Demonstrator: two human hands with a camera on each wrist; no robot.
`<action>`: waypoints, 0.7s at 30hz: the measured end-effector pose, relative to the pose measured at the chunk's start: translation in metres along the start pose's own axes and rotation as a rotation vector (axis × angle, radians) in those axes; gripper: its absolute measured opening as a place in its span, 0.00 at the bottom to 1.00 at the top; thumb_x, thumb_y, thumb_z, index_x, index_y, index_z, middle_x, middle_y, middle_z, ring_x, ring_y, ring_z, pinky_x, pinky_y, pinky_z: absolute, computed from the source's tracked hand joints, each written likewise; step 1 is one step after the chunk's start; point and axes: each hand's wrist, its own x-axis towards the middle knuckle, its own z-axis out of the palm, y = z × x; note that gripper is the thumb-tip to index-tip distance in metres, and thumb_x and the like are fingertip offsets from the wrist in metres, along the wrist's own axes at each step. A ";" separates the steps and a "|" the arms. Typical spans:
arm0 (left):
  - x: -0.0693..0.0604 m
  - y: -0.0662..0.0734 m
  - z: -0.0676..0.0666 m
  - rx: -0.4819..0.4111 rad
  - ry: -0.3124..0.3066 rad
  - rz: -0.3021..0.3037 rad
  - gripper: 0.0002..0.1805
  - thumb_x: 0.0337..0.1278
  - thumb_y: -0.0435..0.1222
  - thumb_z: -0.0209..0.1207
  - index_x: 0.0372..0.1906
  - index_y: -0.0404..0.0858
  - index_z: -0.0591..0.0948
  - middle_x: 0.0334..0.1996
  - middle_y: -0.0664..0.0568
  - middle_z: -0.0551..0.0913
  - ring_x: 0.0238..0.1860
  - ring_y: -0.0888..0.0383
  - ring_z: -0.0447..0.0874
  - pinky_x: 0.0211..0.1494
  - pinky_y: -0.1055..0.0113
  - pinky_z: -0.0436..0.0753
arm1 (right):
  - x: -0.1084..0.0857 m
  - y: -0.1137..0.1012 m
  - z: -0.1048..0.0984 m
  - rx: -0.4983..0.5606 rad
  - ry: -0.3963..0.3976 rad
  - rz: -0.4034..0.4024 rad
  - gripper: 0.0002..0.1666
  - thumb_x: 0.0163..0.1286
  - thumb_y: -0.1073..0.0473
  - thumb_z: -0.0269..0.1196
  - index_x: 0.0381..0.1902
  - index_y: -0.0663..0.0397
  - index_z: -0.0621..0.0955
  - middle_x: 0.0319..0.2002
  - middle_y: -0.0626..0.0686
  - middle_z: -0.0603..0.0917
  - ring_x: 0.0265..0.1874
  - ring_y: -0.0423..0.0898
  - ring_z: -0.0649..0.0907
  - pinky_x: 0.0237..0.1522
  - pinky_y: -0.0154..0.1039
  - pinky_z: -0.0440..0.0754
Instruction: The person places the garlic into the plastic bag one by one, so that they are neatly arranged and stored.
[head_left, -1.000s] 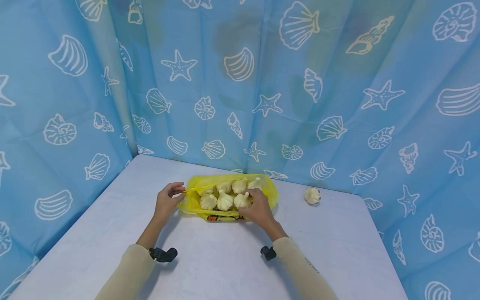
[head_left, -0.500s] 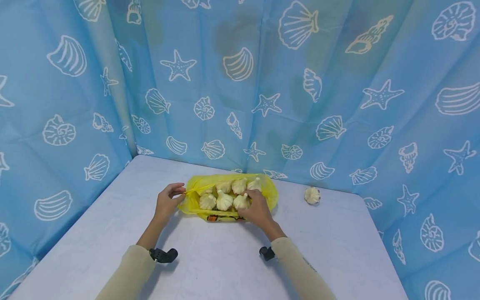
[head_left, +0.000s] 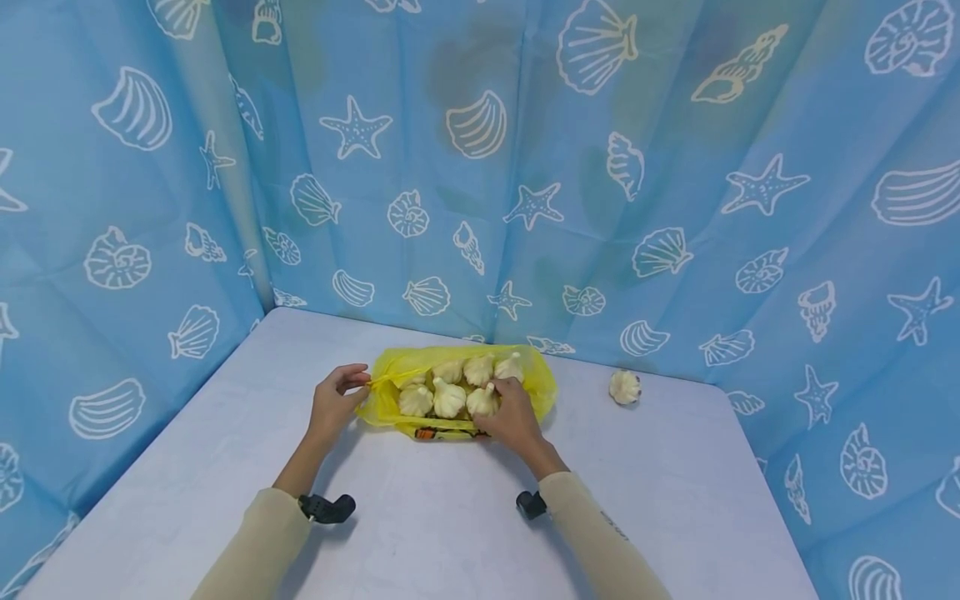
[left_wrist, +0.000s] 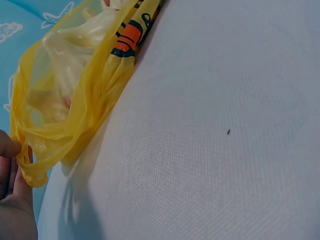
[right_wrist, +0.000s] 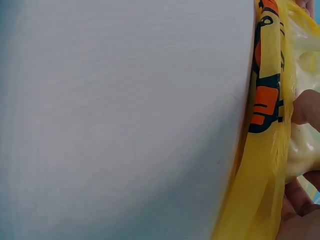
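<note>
A yellow plastic bag [head_left: 542,379] lies on its side with its opening spread, and several white garlic bulbs [head_left: 449,401] sit inside it. My left hand [head_left: 335,406] pinches the bag's left edge between thumb and fingers; the left wrist view shows the gathered yellow film [left_wrist: 37,175] at the fingertips. At the bag's right end, my right hand [head_left: 516,419] grips the front right garlic bulb [head_left: 482,401], thumb in front. In the right wrist view the thumb [right_wrist: 307,107] lies over that pale bulb [right_wrist: 301,150], partly cut off by the frame edge.
One loose garlic bulb [head_left: 625,387] lies to the right of the bag, near the back edge of the white-covered table [head_left: 420,525]. A blue curtain with shell prints [head_left: 480,208] hangs behind and on both sides.
My right hand and the bulb it grips have shifted very slightly left. The left hand keeps its place on the bag's edge.
</note>
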 end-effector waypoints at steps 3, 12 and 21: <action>0.001 0.000 0.000 0.005 -0.002 -0.007 0.21 0.58 0.25 0.59 0.57 0.34 0.77 0.47 0.42 0.80 0.53 0.48 0.78 0.66 0.56 0.72 | 0.000 0.002 0.000 -0.011 0.001 -0.002 0.25 0.51 0.54 0.75 0.45 0.52 0.79 0.45 0.53 0.74 0.41 0.48 0.75 0.44 0.45 0.79; 0.001 0.001 -0.001 0.001 -0.005 0.000 0.22 0.58 0.26 0.59 0.59 0.32 0.76 0.48 0.41 0.80 0.54 0.47 0.78 0.66 0.55 0.71 | -0.003 0.002 -0.002 0.036 0.031 -0.007 0.34 0.51 0.54 0.76 0.56 0.55 0.77 0.49 0.56 0.76 0.48 0.53 0.77 0.52 0.52 0.78; 0.001 0.002 -0.002 0.007 -0.001 -0.017 0.22 0.58 0.25 0.59 0.59 0.32 0.76 0.48 0.41 0.80 0.54 0.48 0.78 0.67 0.56 0.71 | -0.002 0.002 -0.004 0.036 0.054 -0.004 0.41 0.51 0.52 0.76 0.60 0.58 0.74 0.51 0.55 0.76 0.51 0.52 0.76 0.54 0.49 0.77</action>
